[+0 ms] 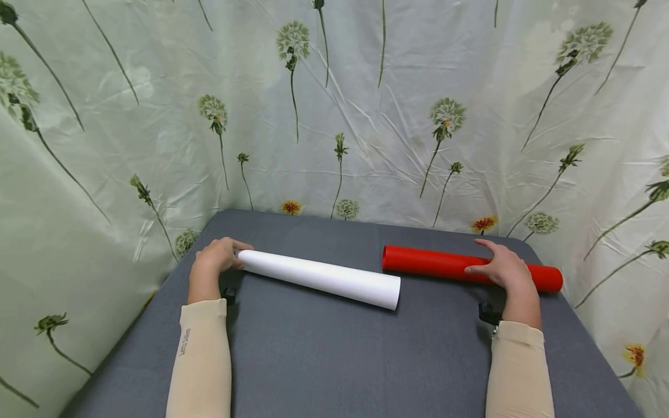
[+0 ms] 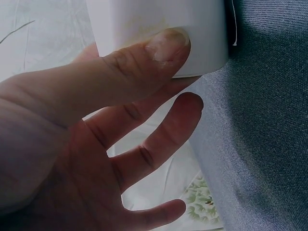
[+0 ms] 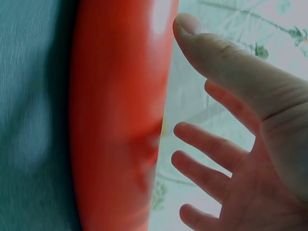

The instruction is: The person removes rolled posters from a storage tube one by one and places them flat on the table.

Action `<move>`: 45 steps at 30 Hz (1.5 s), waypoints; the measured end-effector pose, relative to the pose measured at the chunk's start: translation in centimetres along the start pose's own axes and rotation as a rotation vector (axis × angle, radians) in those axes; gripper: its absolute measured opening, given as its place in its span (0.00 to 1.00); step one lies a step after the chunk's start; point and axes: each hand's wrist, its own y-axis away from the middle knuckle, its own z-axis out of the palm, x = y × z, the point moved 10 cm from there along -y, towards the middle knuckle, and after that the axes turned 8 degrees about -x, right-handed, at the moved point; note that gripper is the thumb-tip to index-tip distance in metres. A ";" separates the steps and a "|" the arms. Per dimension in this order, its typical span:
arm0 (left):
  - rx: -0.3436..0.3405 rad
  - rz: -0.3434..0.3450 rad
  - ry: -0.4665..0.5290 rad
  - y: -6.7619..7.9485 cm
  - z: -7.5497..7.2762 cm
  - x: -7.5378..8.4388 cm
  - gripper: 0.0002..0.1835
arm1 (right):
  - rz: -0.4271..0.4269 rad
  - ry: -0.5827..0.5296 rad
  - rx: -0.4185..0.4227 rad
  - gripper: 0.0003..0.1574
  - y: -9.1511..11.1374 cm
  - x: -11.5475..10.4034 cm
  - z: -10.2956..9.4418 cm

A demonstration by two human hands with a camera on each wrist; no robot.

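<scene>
A smooth white roll (image 1: 319, 278) lies slantwise on the grey cloth-covered table. At its left end my left hand (image 1: 218, 255) pinches it. In the left wrist view the thumb (image 2: 166, 48) presses on the white roll (image 2: 202, 43), with fingers behind its end and the lower fingers off it. On the right lies a red roll (image 1: 428, 262), hollow at its left end. Over its right half hovers my right hand (image 1: 504, 267), thumb and fingers spread. The right wrist view has the spread right hand (image 3: 240, 144) beside the red roll (image 3: 115, 106), gripping nothing.
Grey cloth (image 1: 313, 360) covers the table, whose far edge meets a hanging curtain (image 1: 366, 116) printed with dandelions. More of that curtain hangs along the left and right sides. A small dark device (image 1: 488, 313) sits under the right wrist.
</scene>
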 end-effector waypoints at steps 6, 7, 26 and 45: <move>0.000 0.010 -0.007 0.1 -0.1 0.2 0.30 | 0.026 0.028 0.002 0.65 1.0 2.7 -0.4; -0.001 0.011 -0.007 0.2 -0.1 0.3 0.30 | 0.026 0.033 0.001 0.65 1.1 3.1 -0.4; 0.005 0.007 0.002 0.1 -0.1 0.1 0.30 | 0.043 0.066 0.041 0.52 1.0 6.3 -0.3; 0.002 0.040 0.019 0.1 0.1 0.7 0.30 | 0.122 0.032 0.056 0.52 0.4 5.1 0.3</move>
